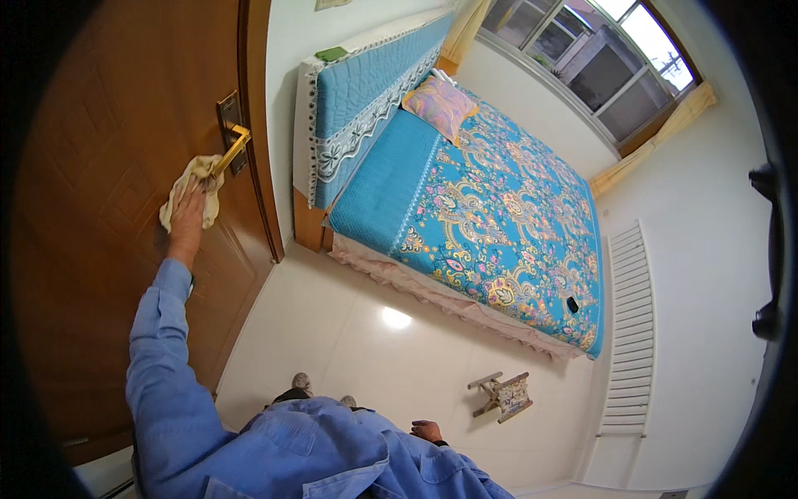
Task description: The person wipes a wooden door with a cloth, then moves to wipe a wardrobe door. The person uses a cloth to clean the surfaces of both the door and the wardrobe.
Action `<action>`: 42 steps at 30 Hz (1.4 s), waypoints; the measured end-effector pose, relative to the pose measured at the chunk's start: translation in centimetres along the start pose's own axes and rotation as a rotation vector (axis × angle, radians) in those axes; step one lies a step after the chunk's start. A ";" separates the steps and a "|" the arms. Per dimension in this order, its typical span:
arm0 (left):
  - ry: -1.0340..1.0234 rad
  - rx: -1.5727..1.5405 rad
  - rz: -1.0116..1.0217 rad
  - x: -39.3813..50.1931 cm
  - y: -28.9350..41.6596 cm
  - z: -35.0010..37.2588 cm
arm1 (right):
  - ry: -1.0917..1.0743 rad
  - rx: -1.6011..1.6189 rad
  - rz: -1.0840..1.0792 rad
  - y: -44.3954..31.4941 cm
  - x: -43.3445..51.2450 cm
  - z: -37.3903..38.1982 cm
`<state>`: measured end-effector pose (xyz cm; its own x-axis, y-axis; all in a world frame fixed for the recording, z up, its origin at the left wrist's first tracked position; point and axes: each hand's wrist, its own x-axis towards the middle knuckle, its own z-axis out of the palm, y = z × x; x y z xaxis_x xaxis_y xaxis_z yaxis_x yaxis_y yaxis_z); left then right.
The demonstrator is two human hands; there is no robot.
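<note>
My left hand (187, 215) lies on a pale yellow cloth (215, 209), pressing it flat against the brown wooden door (143, 137). The cloth's upper end reaches the free end of the brass door handle (234, 150), which sits on a dark backplate near the door's edge. My fingers are spread over the cloth, and part of it is hidden under them. Low beside my blue jacket hangs my right hand (427, 430), its fingers loosely curled above the tiled floor; nothing is seen in it, though the palm is hidden.
Beyond the door stands a bed with a blue patterned cover (499, 206), a cushion (439, 109) and a padded headboard (374, 93). A small folding stool (502, 397) is on the floor to the right. A white radiator (629, 330) is on the wall, near a window (592, 62) with yellow curtains.
</note>
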<state>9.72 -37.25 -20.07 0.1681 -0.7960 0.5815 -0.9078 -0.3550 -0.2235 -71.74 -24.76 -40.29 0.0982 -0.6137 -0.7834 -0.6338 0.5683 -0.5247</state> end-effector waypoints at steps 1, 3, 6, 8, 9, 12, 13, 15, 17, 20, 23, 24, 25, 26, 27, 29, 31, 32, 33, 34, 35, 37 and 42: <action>-0.087 0.085 0.043 -0.8 -0.4 -0.8 | -0.019 -0.038 0.047 0.3 0.2 -0.1; -0.120 0.079 -0.026 -3.4 -0.8 -3.3 | 0.001 0.107 0.182 0.8 1.1 -0.3; -0.251 0.234 -0.174 -5.6 -1.5 -7.7 | -0.028 0.185 0.179 1.4 3.7 -1.4; -0.188 0.367 -0.218 -6.7 -2.4 -11.7 | -0.037 0.180 0.102 2.1 5.6 -2.5; -0.094 0.411 -0.228 -7.1 -2.8 -13.9 | -0.046 0.187 0.063 2.6 6.5 -3.1; -0.235 0.687 -0.471 -7.3 -4.7 -20.7 | -0.088 0.133 0.059 3.6 8.5 -4.3; -0.270 0.730 -0.544 -7.4 -5.6 -23.0 | -0.092 0.131 0.079 3.8 9.1 -4.6; -0.178 0.810 -0.636 -8.0 -8.2 -27.5 | -0.074 -0.032 0.030 4.0 9.8 -4.6; -0.054 0.833 -0.684 -8.3 -12.0 -31.5 | -0.073 -0.076 0.056 4.0 10.2 -4.3; 0.362 0.846 -0.606 -7.5 -17.8 -36.2 | -0.102 -0.100 0.009 3.6 10.2 -3.6; 0.414 0.780 -0.574 -5.0 -21.8 -38.8 | -0.105 -0.082 -0.031 2.8 9.3 -3.0; 0.475 0.709 -0.534 -4.0 -22.3 -38.7 | -0.106 -0.082 -0.043 2.5 8.9 -3.0; 0.410 0.744 -0.571 -2.9 -22.5 -38.6 | -0.098 -0.080 -0.041 2.3 8.5 -2.9; 0.376 0.757 -0.575 -2.0 -22.2 -38.5 | -0.090 -0.094 -0.037 2.1 8.0 -2.9; 0.352 0.736 -0.624 -1.0 -21.6 -38.5 | -0.074 -0.085 -0.016 1.9 7.5 -2.8; 0.311 0.822 -0.574 0.8 -19.3 -37.6 | -0.042 -0.062 0.035 1.8 6.4 -2.4; 0.332 0.820 -0.453 2.4 -16.5 -36.4 | -0.037 -0.086 0.059 1.9 5.4 -1.5; 0.345 0.821 -0.405 3.1 -15.2 -35.7 | -0.050 -0.082 0.075 1.9 4.9 -1.0; 0.405 0.798 -0.310 3.7 -13.5 -34.4 | -0.048 -0.074 0.120 1.9 4.5 -0.4; 0.428 0.677 -0.267 4.1 -12.2 -32.9 | -0.034 -0.051 0.120 1.8 4.0 0.3; 0.381 0.660 -0.263 4.6 -11.0 -31.2 | -0.045 -0.052 0.084 1.7 3.7 1.0; 0.272 0.596 -0.161 4.1 -9.2 -26.9 | -0.025 -0.028 0.063 1.4 2.7 2.3; 0.005 0.086 -0.214 -0.3 -6.7 -9.2 | -0.108 0.004 0.022 0.8 0.3 3.6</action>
<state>12.25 -30.14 -11.53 0.3515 -0.6957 0.6265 -0.8153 -0.5564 -0.1603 -69.49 -22.53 -42.16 0.1667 -0.5387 -0.8258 -0.6337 0.5831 -0.5083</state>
